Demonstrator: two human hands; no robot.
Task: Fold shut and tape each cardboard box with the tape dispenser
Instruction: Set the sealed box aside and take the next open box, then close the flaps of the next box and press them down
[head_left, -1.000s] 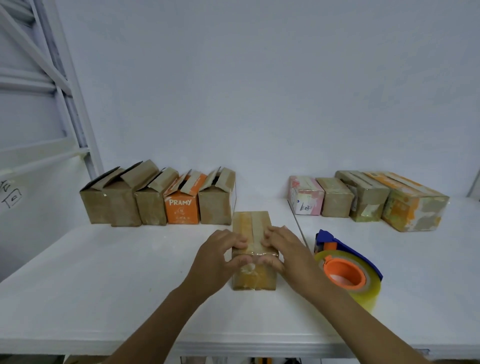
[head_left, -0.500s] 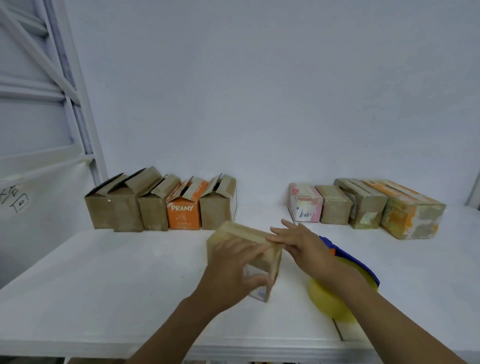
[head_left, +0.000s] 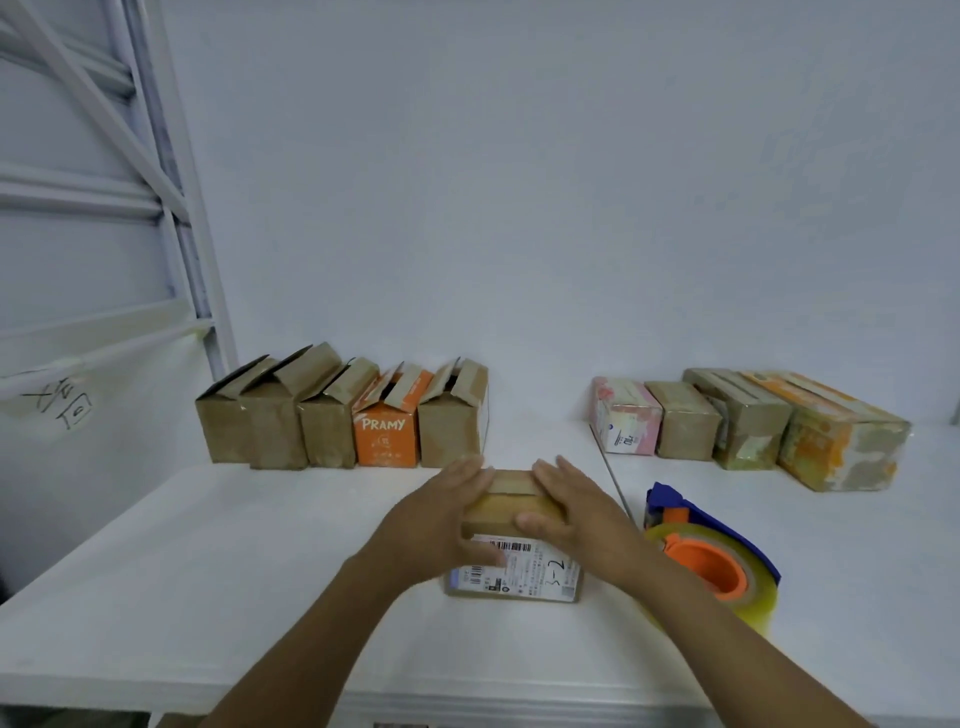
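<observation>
Box (head_left: 511, 501) turned label-forward, left hand (head_left: 441, 519), right hand (head_left: 576, 514) gripping

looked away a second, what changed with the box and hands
The box was lifted, turned and set down: taped face up before, shipping label toward the camera now. The left hand and right hand went from pressing the tape to holding its sides. The tape dispenser, open boxes and taped boxes stayed put.
</observation>
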